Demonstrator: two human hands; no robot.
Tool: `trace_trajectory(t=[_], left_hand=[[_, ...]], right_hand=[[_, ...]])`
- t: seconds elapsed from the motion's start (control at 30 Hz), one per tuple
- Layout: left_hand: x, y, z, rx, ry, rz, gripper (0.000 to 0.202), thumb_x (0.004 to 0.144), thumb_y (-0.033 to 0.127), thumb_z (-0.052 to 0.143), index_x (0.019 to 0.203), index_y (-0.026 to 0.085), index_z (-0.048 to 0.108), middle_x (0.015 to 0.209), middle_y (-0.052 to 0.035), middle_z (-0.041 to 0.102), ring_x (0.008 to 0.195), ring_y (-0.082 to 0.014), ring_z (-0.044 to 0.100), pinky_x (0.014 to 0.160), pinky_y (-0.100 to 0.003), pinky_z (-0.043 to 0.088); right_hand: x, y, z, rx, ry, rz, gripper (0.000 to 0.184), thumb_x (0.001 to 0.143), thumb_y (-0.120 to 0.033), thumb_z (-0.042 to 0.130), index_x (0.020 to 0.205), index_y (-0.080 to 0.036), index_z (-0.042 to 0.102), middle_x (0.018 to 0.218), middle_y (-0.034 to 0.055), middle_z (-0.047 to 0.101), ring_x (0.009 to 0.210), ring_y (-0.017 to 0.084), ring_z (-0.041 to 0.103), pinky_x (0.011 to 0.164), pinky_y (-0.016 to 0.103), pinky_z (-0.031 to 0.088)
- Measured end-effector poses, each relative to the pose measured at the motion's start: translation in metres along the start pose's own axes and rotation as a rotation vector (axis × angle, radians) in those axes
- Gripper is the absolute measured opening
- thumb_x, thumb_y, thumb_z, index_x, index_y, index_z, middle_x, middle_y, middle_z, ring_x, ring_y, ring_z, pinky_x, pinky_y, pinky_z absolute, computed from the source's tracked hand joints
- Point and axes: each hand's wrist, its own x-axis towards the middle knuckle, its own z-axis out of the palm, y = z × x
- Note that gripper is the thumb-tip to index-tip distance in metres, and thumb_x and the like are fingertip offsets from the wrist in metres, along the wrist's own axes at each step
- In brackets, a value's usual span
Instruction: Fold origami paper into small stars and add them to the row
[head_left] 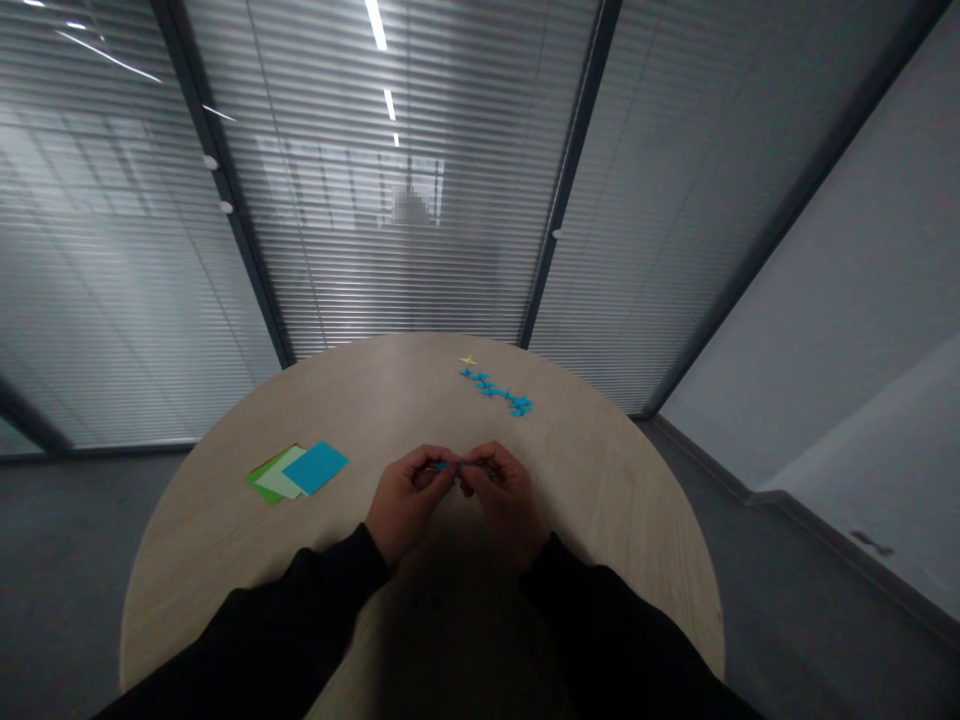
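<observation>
Over the near middle of the table, my left hand (409,500) and my right hand (504,497) meet at the fingertips. Between them is a small piece of blue folded paper (441,466), mostly hidden by the fingers. Both hands are closed in a pinch on it. Beyond my right hand lies a slanting row of small blue paper stars (496,391), with one yellow paper star (467,361) at its far end. To the left of my left hand rests a fanned stack of paper sheets, a blue sheet (315,468) on top of a pale green sheet (280,478).
The round wooden table (600,480) has a curved edge all around. Behind it stands a glass partition with blinds (420,270) and dark frames. A white wall (840,330) rises on the right, above a grey floor (795,620).
</observation>
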Motion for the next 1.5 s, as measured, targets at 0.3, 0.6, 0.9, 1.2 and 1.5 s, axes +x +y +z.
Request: trace_trajectory(t=[0.3, 0.6, 0.9, 1.2, 1.5], left_hand=[[0.005, -0.015, -0.007, -0.13, -0.011, -0.168, 0.031, 0.081, 0.043, 0.075, 0.092, 0.014, 0.071, 0.08, -0.0041, 0.07, 0.071, -0.0143, 0.062, 0.071, -0.028, 0.049], [0.004, -0.008, -0.004, -0.173, -0.035, -0.286, 0.037, 0.072, 0.046, 0.081, 0.087, 0.014, 0.071, 0.082, -0.0029, 0.068, 0.069, -0.0119, 0.058, 0.066, -0.025, 0.045], [0.001, -0.012, -0.002, -0.136, 0.018, -0.321, 0.04, 0.073, 0.05, 0.079, 0.09, 0.015, 0.072, 0.083, -0.0028, 0.066, 0.065, -0.0108, 0.055, 0.064, -0.025, 0.044], [0.002, -0.015, -0.003, -0.138, 0.057, -0.298, 0.04, 0.074, 0.051, 0.077, 0.09, 0.015, 0.073, 0.082, -0.0038, 0.066, 0.068, -0.0124, 0.057, 0.065, -0.025, 0.045], [0.005, -0.01, -0.012, 0.228, -0.004, -0.126, 0.04, 0.083, 0.053, 0.067, 0.097, 0.017, 0.079, 0.087, -0.0084, 0.076, 0.078, -0.0209, 0.065, 0.073, -0.032, 0.049]], right_hand=[[-0.005, -0.006, -0.003, -0.296, -0.028, -0.131, 0.009, 0.083, -0.029, 0.065, 0.083, -0.021, 0.06, 0.068, -0.0006, 0.067, 0.058, 0.015, 0.064, 0.054, 0.025, 0.05], [0.001, 0.006, -0.01, -0.243, 0.04, -0.134, 0.032, 0.079, -0.028, 0.069, 0.108, -0.022, 0.057, 0.086, 0.0016, 0.068, 0.073, 0.016, 0.067, 0.066, 0.027, 0.055], [0.003, 0.01, -0.01, -0.221, 0.082, -0.046, 0.023, 0.078, -0.036, 0.074, 0.087, -0.02, 0.06, 0.082, 0.003, 0.068, 0.073, 0.018, 0.067, 0.068, 0.03, 0.054], [0.002, 0.006, -0.008, -0.249, 0.032, -0.011, 0.021, 0.079, -0.035, 0.073, 0.092, -0.019, 0.068, 0.088, 0.0053, 0.073, 0.077, 0.019, 0.069, 0.07, 0.031, 0.054], [0.004, 0.004, -0.014, -0.311, 0.012, -0.066, 0.015, 0.08, -0.034, 0.072, 0.085, -0.02, 0.07, 0.086, 0.0044, 0.071, 0.077, 0.018, 0.068, 0.069, 0.03, 0.054]])
